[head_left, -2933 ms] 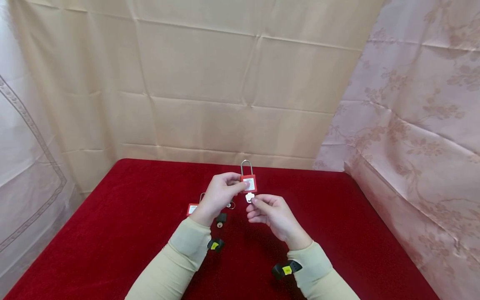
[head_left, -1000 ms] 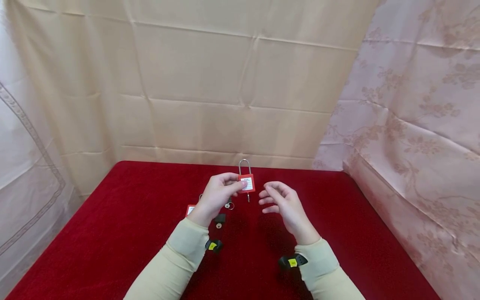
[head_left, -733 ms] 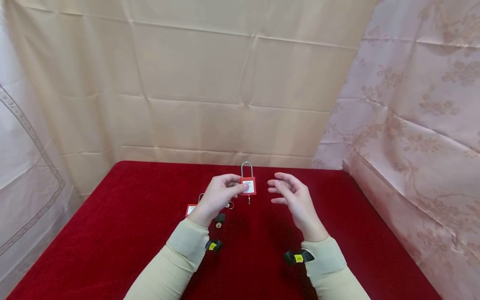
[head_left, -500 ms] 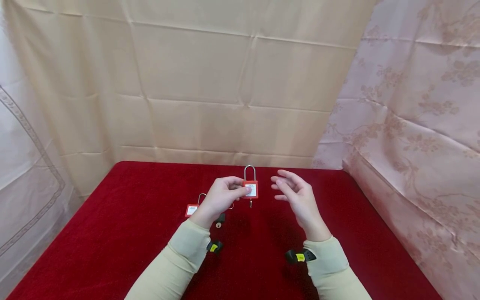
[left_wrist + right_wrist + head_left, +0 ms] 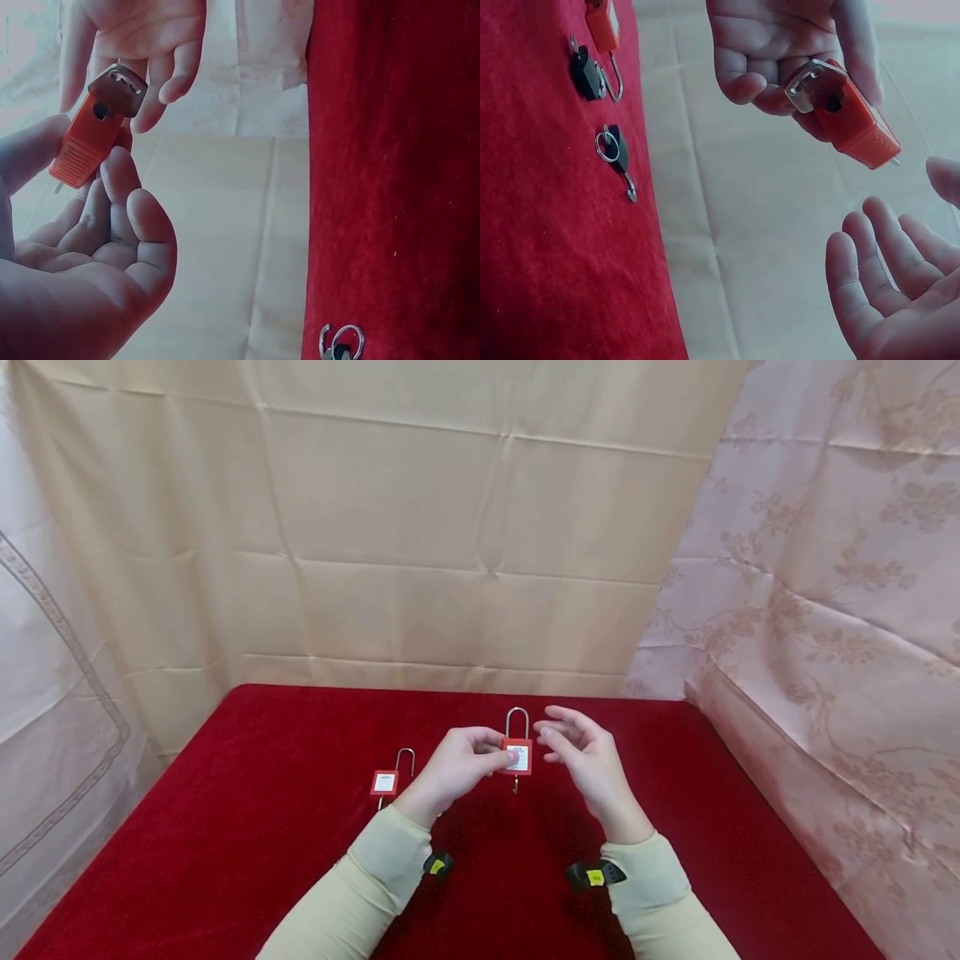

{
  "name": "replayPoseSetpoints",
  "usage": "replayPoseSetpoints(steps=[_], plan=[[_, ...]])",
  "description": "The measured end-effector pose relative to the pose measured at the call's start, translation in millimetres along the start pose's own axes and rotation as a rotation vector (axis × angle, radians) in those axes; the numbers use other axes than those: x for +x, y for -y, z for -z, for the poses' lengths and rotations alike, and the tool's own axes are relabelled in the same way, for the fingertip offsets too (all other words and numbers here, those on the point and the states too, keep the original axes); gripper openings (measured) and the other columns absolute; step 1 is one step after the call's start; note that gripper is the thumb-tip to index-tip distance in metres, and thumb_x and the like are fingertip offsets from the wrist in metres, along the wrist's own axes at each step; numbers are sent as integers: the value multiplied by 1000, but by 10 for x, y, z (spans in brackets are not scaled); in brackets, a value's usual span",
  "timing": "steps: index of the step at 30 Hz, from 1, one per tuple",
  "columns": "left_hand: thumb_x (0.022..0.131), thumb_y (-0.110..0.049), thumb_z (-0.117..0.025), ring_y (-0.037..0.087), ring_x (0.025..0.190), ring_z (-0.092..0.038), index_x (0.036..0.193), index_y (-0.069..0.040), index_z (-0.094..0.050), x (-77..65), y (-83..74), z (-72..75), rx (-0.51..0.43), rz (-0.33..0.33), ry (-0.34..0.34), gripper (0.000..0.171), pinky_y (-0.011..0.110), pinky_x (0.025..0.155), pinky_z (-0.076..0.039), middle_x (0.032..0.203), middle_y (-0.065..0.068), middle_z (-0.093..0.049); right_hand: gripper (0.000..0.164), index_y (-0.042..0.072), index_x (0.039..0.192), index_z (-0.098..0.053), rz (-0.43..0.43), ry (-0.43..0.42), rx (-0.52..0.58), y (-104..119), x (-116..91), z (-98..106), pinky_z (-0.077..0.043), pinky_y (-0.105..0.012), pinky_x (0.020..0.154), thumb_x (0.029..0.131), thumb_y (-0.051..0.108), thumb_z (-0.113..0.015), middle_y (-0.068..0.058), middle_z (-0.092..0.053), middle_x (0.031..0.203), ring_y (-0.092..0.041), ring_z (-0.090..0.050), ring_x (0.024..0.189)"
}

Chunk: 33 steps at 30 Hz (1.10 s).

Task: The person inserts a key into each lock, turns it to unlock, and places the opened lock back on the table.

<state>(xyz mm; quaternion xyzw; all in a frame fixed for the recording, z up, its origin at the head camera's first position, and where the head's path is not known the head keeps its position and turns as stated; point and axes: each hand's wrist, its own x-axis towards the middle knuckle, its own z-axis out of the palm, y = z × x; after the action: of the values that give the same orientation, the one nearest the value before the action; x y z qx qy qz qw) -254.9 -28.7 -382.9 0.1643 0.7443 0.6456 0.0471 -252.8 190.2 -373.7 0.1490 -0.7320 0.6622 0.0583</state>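
In the head view my left hand [image 5: 459,767] pinches a red padlock [image 5: 524,761] with a white label, thumb over its front. The padlock stands upright, its long metal shackle [image 5: 517,711] pointing up. A key [image 5: 515,786] sticks out of its underside, edge-on here; the left wrist view shows the key's broad head [image 5: 120,90] and the orange-red body [image 5: 86,142]. My right hand [image 5: 588,760] hovers just right of the padlock, fingers loosely extended, holding nothing. From the right wrist view, a gap separates its fingers [image 5: 870,255] from the padlock [image 5: 860,129].
A second red padlock [image 5: 385,782] lies left on the red-covered table [image 5: 300,860], its shackle swung out. Beside it the right wrist view shows two small black padlocks [image 5: 587,73], one with a key ring [image 5: 607,147]. A beige curtain [image 5: 390,527] hangs behind.
My right hand has let go of the key and moved off to the right. The key turned from face-on to edge-on. My left hand has since carried the padlock rightward and lower in view.
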Motion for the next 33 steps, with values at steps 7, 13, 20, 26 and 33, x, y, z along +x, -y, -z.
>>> replayPoseSetpoints(steps=[7, 13, 20, 26, 33], plan=[[91, -14, -76, 17, 85, -67, 110, -1, -73, -3, 42, -58, 35, 10, 36, 24, 31, 76, -53, 94, 6, -74, 39, 4, 134, -62, -31, 0, -9, -12, 0, -10, -58, -42, 84, 98, 15, -70, -18, -70, 115, -25, -69, 101], [91, -17, -77, 18, 85, -67, 112, -3, -74, -25, 30, -82, 53, 35, 54, 26, 33, 76, -54, 95, 5, -74, 35, -2, 131, -63, -37, 22, -1, -47, 4, -21, -58, -42, 84, 98, 6, -68, -22, -71, 109, -25, -70, 97], [91, -20, -77, 19, 87, -67, 112, -7, -74, -31, -6, -95, 78, 55, 66, 25, 34, 77, -53, 96, 1, -74, 29, -5, 121, -69, -48, 5, -32, -57, 10, -11, -58, -34, 80, 97, 11, -71, -19, -71, 103, -21, -68, 87], [91, -21, -77, 18, 88, -67, 112, -8, -74, -34, 5, -103, 83, 70, 70, 24, 34, 77, -53, 95, 1, -73, 28, -4, 117, -70, -68, 6, -38, -62, 4, -10, -58, -38, 81, 96, 14, -72, -17, -71, 102, -22, -66, 86], [91, -20, -77, 18, 87, -67, 112, -7, -74, -25, 12, -110, 84, 58, 70, 24, 34, 77, -54, 95, 1, -73, 26, -7, 115, -70, -50, 0, -32, -55, 6, -13, -58, -36, 78, 96, 11, -72, -15, -71, 97, -20, -66, 82]])
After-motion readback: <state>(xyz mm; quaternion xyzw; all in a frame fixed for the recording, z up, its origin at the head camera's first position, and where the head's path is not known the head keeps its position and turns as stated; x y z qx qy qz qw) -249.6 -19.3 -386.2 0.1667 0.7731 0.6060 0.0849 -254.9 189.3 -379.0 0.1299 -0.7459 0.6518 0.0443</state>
